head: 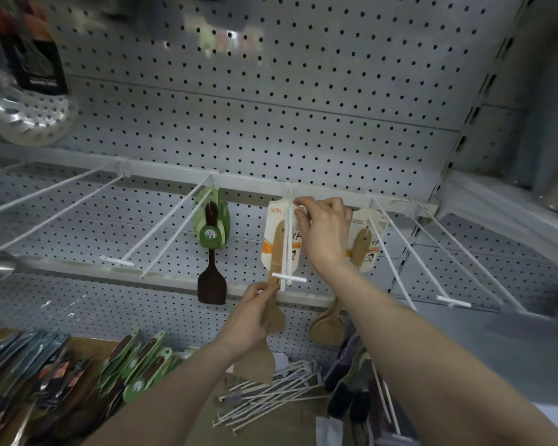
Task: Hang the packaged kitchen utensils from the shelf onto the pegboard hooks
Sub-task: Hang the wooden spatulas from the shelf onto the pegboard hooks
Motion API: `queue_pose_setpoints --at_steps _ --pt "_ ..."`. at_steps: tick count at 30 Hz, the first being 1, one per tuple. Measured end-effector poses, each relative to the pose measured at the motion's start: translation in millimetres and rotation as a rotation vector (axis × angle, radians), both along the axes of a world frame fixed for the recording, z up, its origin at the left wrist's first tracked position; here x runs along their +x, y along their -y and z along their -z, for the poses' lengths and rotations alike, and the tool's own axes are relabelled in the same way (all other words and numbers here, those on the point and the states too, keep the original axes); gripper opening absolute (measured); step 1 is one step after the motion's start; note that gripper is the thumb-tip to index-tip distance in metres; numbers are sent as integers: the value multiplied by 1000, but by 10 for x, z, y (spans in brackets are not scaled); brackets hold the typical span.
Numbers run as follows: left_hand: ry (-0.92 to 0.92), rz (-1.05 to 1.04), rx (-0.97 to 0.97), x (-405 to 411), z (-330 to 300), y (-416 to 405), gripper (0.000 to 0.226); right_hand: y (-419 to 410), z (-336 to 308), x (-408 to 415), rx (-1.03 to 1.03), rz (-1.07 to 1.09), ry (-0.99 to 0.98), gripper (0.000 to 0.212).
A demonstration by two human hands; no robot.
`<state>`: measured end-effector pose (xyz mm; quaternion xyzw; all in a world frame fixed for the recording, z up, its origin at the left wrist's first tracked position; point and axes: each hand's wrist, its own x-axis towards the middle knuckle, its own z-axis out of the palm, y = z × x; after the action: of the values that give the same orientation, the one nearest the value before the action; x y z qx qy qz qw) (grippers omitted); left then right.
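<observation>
Left hand (252, 312) pinches wooden spatula (276, 284) handle
Right hand (324, 233) pinches its card top at pegboard hook (287, 239)

1. The pegboard (271, 101) fills the back; a rail (174, 175) crosses it from 9 to 3 o'clock, with hooks jutting toward the viewer.
2. On the centre hook (287, 246) hangs a packaged wooden spatula (276, 243); the right hand (324, 230) is at its card top, the left hand (255, 313) below it at 6 o'clock on its handle.
3. At its 9 o'clock hangs a dark spatula (210, 252) on the next hook.
4. At its 3 o'clock, behind the right wrist, hangs a second wooden spatula (361, 249).
5. On the shelf (87, 346) below, packaged utensils (136, 368) lie at 7 o'clock, loose hooks (271, 391) at 6 o'clock.
6. A perforated ladle (29, 107) hangs at 10 o'clock.
</observation>
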<state>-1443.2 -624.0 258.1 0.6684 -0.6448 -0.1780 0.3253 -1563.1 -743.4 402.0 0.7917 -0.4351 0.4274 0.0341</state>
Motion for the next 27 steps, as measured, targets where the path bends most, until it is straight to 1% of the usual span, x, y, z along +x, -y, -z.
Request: queue_pose_setpoints --at_steps 4,6,8,10,14,18,22,27 --pt "39 8 49 13 -39 35 74 -19 31 -5 -1 1 -10 23" --pt "62 19 59 19 -91 9 75 -73 42 -28 -19 1 -11 28" --pt "93 14 59 20 -164 -55 74 -152 66 -64 -45 13 -65 35" --pt "130 -26 41 19 -233 -171 67 -270 111 -113 -48 10 -118 39" --pt "234 -135 -34 56 -346 -490 56 -601 265 -237 -40 -39 -174 38" --pt "373 -188 -81 176 -471 -970 52 -1009 400 -249 -54 -100 -370 31" --pt "510 -209 -97 449 -605 -1578 51 -1468 396 -61 -101 -234 -517 39" --pt "640 -277 -91 1130 -737 -2658 52 -2309 388 561 -173 -439 -654 45"
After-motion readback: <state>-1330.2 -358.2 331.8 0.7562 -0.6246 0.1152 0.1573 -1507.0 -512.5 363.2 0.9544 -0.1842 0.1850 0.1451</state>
